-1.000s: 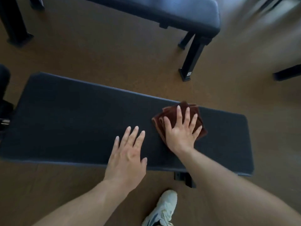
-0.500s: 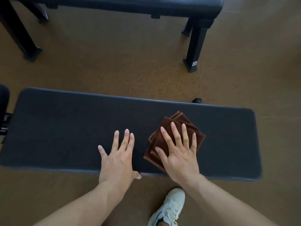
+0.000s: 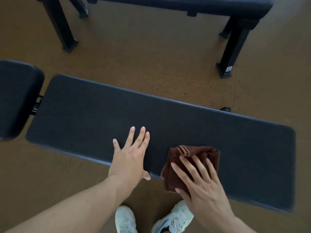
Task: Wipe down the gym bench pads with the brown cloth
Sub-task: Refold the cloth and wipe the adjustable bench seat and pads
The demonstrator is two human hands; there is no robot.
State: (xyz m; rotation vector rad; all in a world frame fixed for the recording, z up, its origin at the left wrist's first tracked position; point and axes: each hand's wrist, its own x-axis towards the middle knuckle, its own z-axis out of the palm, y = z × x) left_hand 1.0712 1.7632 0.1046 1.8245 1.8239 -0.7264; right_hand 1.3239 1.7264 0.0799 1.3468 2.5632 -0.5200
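Observation:
A long dark bench pad (image 3: 94,111) runs across the view from upper left to lower right. The folded brown cloth (image 3: 175,167) lies at the pad's near edge, partly hanging over it. My right hand (image 3: 202,184) presses flat on the cloth with fingers spread. My left hand (image 3: 129,157) rests flat on the bare pad just left of the cloth, thumb over the near edge. A second, shorter pad (image 3: 15,98) adjoins the long one at the far left.
Another black bench (image 3: 185,4) stands across the brown floor at the top, its legs (image 3: 234,47) at right and left. My two white shoes (image 3: 173,219) stand on the floor just below the pad's near edge.
My right hand has dragged the cloth toward me, from the pad's middle to its near edge. My left hand stayed flat on the pad. The view shifted, showing the short pad at left.

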